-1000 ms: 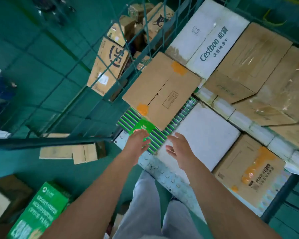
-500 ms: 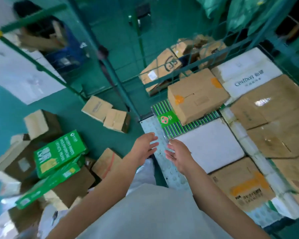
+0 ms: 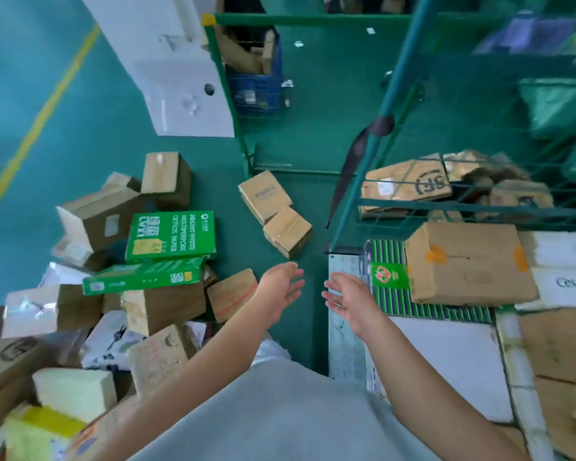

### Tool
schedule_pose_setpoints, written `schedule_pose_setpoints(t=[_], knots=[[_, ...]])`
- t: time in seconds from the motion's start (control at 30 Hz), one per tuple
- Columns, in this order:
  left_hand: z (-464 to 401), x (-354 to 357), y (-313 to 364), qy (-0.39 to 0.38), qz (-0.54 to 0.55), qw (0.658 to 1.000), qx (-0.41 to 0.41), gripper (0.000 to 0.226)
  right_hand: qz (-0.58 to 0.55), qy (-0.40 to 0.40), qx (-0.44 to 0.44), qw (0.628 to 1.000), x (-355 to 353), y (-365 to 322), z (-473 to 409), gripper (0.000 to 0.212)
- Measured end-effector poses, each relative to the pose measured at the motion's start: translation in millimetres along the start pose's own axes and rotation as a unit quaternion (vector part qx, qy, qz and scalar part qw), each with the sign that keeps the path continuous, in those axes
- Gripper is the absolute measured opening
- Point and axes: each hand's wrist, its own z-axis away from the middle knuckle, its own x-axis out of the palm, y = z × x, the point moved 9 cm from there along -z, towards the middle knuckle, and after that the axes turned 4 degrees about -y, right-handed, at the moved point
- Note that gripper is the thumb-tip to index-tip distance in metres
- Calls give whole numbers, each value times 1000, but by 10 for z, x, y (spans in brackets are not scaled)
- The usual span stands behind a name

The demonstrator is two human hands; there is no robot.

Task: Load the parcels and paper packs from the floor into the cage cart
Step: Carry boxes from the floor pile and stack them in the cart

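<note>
Bare forearms, no sleeves in view; light grey garment (image 3: pixel 280 410) below them.

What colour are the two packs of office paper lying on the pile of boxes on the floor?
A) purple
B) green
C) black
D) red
B, because both the flat green office paper pack and the second green paper pack on its edge below it are bright green with white lettering, resting on brown cardboard boxes.

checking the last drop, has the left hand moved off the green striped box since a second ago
Yes. The left hand has come off the green striped box in the cage cart, toward the floor pile, and hangs open.
</note>
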Motion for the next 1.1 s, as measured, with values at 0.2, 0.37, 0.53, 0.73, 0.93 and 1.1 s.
schedule_pose_setpoints(t=[0.2,0.37,0.53,0.73,0.93,1.1], knots=[[-158,-878,439,42,74,996,3,31,103,-42,11,994,986,-268,-273,13],[-374,-1483,633,67,141,988,6,25,166,-63,13,984,1674,-440,-501,18],[-426,-2031,757,91,210,973,6,29,220,-101,22,970,2302,-512,-614,19],[-329,-2536,904,129,279,952,12,9,255,-126,26,958,2869,-616,-771,11],[-402,-2961,838,196,323,926,16,23,312,-152,43,937,3274,-575,-971,17],[-521,-3044,817,224,365,904,6,36,357,-166,55,917,3434,-665,-1255,20]])
